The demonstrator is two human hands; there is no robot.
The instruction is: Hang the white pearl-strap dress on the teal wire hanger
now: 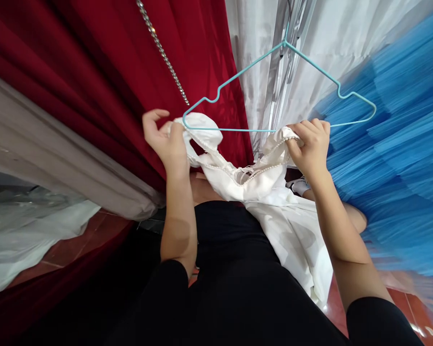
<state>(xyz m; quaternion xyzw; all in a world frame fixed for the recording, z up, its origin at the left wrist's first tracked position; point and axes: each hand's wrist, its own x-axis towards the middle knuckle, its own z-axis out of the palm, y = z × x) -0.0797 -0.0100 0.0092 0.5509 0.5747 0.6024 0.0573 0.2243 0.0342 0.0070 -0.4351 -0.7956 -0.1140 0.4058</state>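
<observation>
A white dress (238, 187) with a bead-trimmed neckline hangs between my hands, its skirt falling over my lap toward the right. My left hand (168, 137) is closed on the left shoulder strap, at the left end of a light-blue hanger (240, 129). My right hand (312, 142) pinches the beaded edge of the right strap, just beneath the hanger's lower bar. The hanger is upright in front of me, hook at the top. Its left end overlaps the left strap; whether it passes through the fabric I cannot tell.
Red cloth (202, 57) with a strand of rhinestones (162, 50) hangs at the left, beside greyish-white fabric (57, 139). White drapes (256, 62) and metal poles (292, 57) stand behind the hanger. Blue tulle (407, 158) fills the right side. Red tile (75, 245) covers the floor.
</observation>
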